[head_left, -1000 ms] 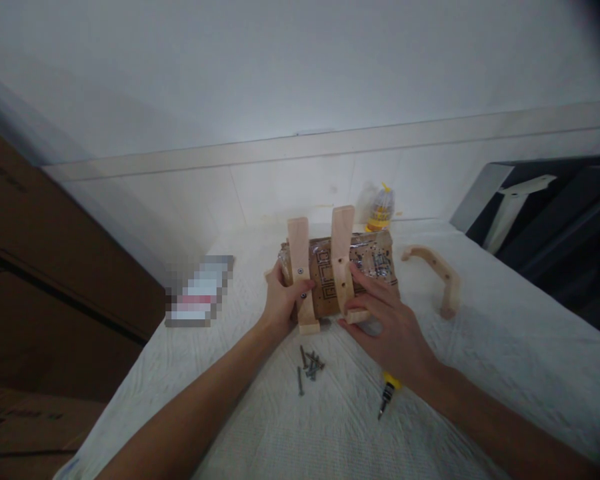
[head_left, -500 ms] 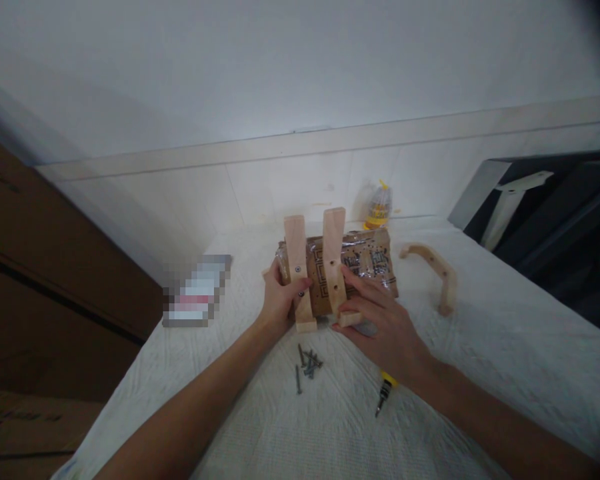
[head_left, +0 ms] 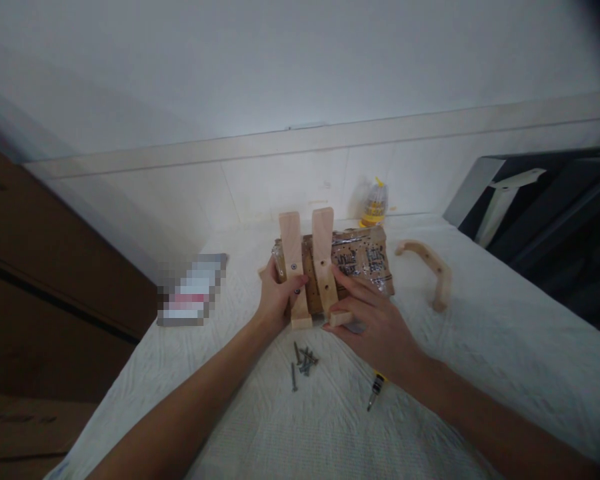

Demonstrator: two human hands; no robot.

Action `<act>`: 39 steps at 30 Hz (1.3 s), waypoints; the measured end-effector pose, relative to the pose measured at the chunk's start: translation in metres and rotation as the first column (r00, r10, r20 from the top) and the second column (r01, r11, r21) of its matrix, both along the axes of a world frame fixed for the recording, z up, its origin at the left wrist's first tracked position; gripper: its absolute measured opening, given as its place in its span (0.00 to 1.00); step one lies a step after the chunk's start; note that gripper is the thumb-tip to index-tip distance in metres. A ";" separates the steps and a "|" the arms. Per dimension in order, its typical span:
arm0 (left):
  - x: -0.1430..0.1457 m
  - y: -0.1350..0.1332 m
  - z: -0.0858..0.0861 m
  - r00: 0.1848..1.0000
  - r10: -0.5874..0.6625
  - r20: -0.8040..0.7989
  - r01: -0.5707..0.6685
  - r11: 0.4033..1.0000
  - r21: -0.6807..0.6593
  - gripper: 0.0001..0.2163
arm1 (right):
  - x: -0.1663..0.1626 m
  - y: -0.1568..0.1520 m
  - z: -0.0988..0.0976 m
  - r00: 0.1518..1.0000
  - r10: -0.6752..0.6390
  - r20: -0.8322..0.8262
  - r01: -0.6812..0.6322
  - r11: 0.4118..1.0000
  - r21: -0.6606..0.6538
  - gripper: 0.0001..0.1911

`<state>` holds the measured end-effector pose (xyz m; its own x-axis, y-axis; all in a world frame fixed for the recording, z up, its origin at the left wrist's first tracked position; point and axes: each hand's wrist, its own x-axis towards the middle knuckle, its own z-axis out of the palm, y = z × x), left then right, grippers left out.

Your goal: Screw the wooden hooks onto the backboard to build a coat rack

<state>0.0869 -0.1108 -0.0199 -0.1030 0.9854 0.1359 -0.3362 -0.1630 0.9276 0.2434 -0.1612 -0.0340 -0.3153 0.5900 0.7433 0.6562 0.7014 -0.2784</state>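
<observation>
Head view: the cloth-covered desk (head_left: 260,433) spreads beneath the fingers; a taped cardboard package (head_left: 363,257) rests just beyond them; left fingers (head_left: 294,283) close round the left bracket (head_left: 291,240), right fingers (head_left: 353,285), half-bent, pinch the right bracket (head_left: 323,233); screws (head_left: 307,359) lie on their near side.

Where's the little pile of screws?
In the head view, the screws lie near the middle on the white cloth, just below the wooden piece in the left hand, left of the screwdriver.
</observation>
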 end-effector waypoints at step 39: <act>0.007 0.002 0.002 0.971 0.119 -0.207 -0.111 0.993 0.048 0.30 | -0.007 -0.005 0.006 0.997 -0.044 0.069 0.044 0.999 0.000 0.04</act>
<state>0.0941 -0.1087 -0.0183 -0.1810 0.9627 0.2011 -0.1121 -0.2233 0.9683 0.2366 -0.1661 -0.0277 -0.3394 0.6059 0.7196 0.7041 0.6709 -0.2328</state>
